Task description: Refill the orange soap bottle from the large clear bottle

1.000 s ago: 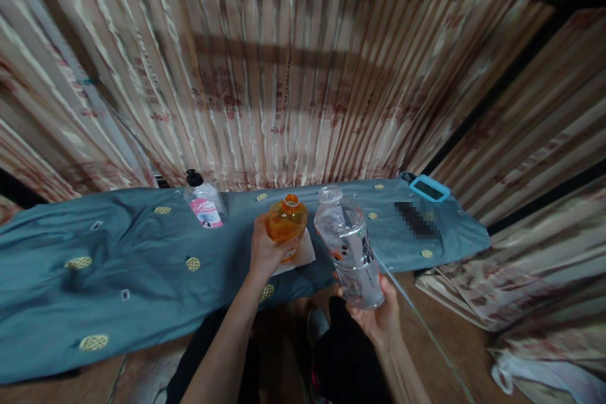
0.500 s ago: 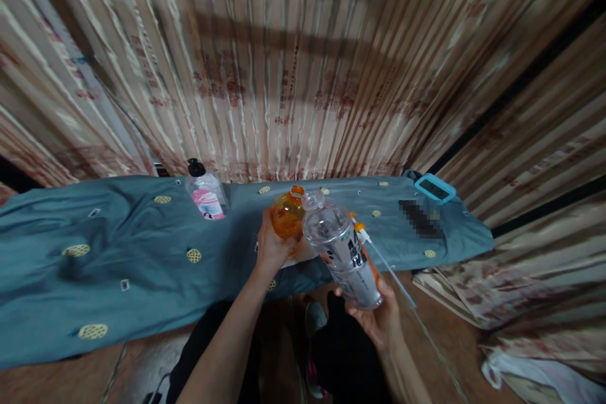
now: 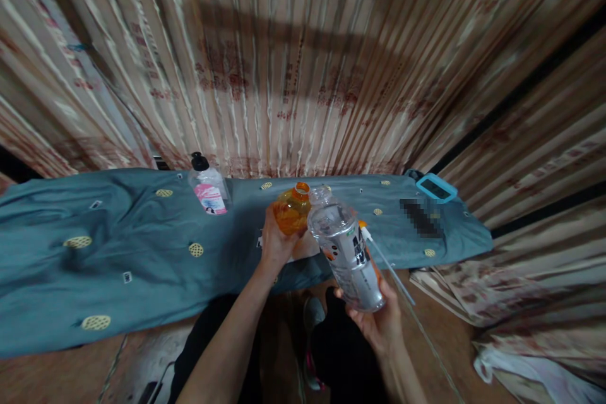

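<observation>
My left hand (image 3: 275,245) is stretched out over the blue cloth (image 3: 118,246), fingers wrapped round the orange bottle (image 3: 291,214), while my right hand (image 3: 379,319), palm up, fingers clamped, tips the clear bottle (image 3: 345,249) so its neck meets the orange one's mouth.

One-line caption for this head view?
Left hand grips an open orange plastic bottle while right hand tilts a clear plastic bottle beside it.
</observation>
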`<state>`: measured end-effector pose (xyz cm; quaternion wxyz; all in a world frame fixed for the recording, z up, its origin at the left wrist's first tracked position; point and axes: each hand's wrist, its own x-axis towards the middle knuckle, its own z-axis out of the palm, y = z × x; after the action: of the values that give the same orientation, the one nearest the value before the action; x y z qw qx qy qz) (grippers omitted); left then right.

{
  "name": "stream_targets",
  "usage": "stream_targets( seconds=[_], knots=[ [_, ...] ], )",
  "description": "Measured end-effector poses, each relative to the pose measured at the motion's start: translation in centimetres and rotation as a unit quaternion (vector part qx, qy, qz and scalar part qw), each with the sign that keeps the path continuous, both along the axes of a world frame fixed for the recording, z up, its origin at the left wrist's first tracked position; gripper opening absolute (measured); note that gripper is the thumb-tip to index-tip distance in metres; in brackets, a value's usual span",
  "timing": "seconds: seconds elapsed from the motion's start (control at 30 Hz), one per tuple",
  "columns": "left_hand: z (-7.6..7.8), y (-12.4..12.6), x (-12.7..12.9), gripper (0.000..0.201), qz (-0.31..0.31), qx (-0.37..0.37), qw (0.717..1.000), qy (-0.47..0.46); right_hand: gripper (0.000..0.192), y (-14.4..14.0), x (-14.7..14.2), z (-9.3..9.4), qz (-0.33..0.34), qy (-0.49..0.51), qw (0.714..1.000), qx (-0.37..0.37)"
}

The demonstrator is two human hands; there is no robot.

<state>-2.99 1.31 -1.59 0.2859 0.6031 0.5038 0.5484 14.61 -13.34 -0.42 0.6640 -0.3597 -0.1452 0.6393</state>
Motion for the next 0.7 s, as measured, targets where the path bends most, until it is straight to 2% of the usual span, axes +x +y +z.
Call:
stream_targets(
  seconds=[0.5,0.7],
  knots=[
    [-0.7,0.4,0.3,0.07,-0.009,-0.006,1.0,0.01,0.046,-2.6,-2.3,1.5,-0.035,0.007,0.998,-0.053],
    [-0.8,0.5,0.1,0.07,-0.014,-0.006,1.0,0.005,0.041,-2.5,-2.5,1.8,-0.049,0.005,0.997,-0.067]
  ],
)
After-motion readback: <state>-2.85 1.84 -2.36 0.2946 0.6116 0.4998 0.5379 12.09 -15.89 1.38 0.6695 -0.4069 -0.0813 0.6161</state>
